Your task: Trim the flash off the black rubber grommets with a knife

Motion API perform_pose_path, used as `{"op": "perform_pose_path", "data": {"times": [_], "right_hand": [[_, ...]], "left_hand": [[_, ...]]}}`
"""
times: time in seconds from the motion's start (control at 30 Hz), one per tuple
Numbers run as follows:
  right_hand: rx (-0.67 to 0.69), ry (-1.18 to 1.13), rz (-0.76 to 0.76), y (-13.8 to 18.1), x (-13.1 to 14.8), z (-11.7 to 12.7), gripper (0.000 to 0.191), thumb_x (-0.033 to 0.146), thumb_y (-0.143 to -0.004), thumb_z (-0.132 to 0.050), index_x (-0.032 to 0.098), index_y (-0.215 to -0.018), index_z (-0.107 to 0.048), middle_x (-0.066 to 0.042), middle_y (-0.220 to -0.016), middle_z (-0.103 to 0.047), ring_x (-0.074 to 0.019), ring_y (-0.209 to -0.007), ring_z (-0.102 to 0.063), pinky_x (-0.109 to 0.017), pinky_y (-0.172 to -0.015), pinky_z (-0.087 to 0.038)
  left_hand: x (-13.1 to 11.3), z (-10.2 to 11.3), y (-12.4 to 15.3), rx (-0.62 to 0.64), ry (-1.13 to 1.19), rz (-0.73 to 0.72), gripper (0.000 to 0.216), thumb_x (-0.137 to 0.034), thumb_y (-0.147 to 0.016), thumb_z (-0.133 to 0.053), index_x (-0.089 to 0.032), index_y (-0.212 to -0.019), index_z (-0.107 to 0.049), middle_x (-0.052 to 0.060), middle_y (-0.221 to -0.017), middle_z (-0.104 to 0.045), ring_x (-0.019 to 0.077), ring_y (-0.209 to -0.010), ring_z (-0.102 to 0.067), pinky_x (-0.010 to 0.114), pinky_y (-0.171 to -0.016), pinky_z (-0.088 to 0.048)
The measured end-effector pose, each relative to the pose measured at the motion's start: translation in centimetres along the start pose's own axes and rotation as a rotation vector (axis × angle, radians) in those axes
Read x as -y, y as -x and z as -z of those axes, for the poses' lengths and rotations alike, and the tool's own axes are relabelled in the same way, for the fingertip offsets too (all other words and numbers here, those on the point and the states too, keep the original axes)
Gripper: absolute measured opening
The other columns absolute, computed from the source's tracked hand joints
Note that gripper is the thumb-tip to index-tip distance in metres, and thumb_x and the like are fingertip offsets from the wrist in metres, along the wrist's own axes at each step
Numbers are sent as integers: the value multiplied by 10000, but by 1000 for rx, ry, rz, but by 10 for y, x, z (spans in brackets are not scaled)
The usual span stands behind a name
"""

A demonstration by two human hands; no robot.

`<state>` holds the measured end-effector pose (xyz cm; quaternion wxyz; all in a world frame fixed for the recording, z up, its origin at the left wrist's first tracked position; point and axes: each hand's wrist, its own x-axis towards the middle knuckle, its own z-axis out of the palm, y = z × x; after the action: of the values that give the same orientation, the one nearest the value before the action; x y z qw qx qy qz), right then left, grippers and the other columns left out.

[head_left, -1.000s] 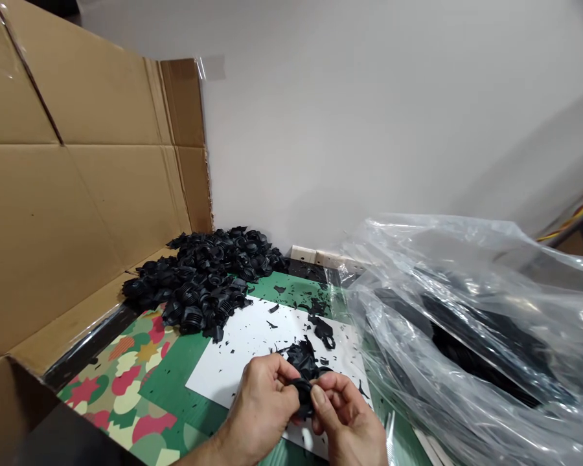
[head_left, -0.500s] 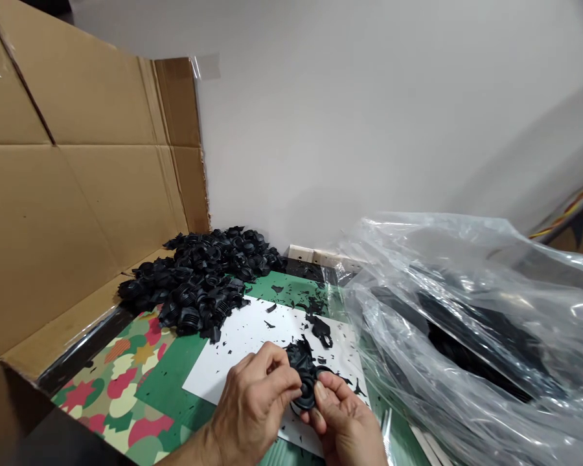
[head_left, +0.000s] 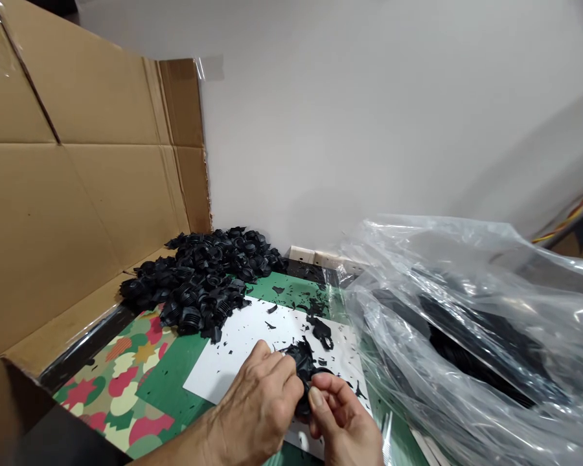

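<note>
A ring-shaped black rubber part is between my hands, over a white sheet strewn with black scraps. My right hand pinches its right side between thumb and fingers. Curled against its left side is my left hand, closed, its fingertips hidden behind the knuckles. More ragged black rubber lies just beyond the part, and a flat black scrap with a loop rests farther up the sheet.
A heap of ribbed black rubber parts lies at the back left beside a cardboard wall. Clear plastic bags holding black items fill the right side. A patterned sheet covers the green surface at left.
My left hand has rolled over the black rubber part, so its back now faces up and hides more of the part. My right hand keeps its pinch.
</note>
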<state>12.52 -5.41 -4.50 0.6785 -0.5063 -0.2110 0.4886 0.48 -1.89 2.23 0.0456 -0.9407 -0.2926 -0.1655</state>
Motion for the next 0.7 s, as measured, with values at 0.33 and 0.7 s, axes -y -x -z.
{"op": "perform_pose_path", "data": {"times": [0.33, 0.7], "right_hand": [[-44, 260, 167, -2, -1, 10, 393, 537, -628, -725, 201, -792, -608, 32, -564, -565, -125, -459, -483, -236, -425, -362], [-22, 71, -24, -5, 3, 10, 557, 570, -487, -820, 164, -766, -560, 90, -444, -514, -69, -341, -447, -209, -389, -391]], "left_hand": [[3, -12, 1, -121, 95, 20, 198, -41, -790, -383, -172, -698, -499, 36, -658, -534, 189, -626, -451, 333, -597, -339], [25, 0, 13, -264, 779, 763, 113, -194, -790, -503, -195, -681, -534, -28, -658, -507, 128, -585, -442, 246, -561, -350]]}}
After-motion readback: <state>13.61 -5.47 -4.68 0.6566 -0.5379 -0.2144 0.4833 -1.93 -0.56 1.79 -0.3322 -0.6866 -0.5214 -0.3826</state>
